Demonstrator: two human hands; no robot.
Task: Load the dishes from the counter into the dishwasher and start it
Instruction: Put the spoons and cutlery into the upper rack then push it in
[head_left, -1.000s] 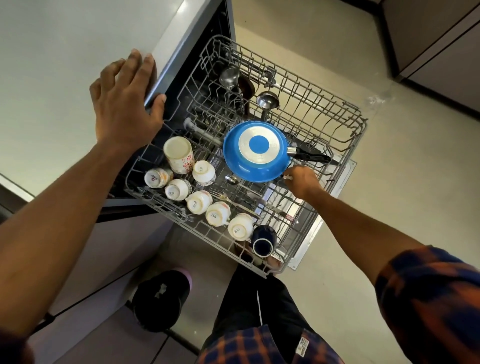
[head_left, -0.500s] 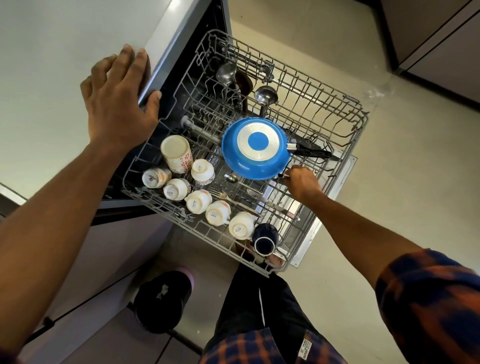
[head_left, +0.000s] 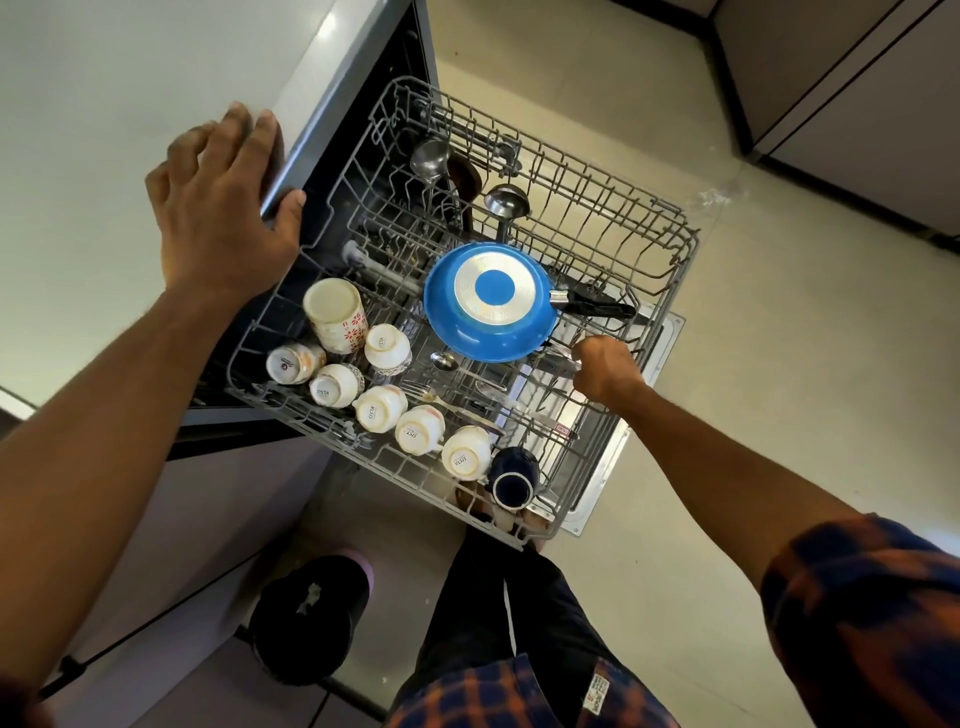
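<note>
Dishwasher rack (head_left: 670, 270) stands pulled out over the open door. It carries upturned cups (head_left: 415, 428) along its near-left side and a blue pan (head_left: 488, 304) face down in the middle. Just beside the pan's near-right rim, the right hand (head_left: 605, 371) reaches into the rack, fingers (head_left: 587, 358) curled round a steel utensil (head_left: 558, 364). The left hand (head_left: 218, 208) rests flat on the bench (head_left: 104, 104) edge, fingers spread wide, holding nothing.

The pan (head_left: 488, 304) is blue, with a silver ring round a blue disc and a black handle (head_left: 602, 307). Grey wire for the rack (head_left: 587, 208). Cream cups (head_left: 375, 409) carry dark lettering, the tall mug (head_left: 335, 314) red flowers, and there's a navy mug (head_left: 511, 478). Lower right, the sleeve (head_left: 862, 613) shows orange-and-navy plaid.
</note>
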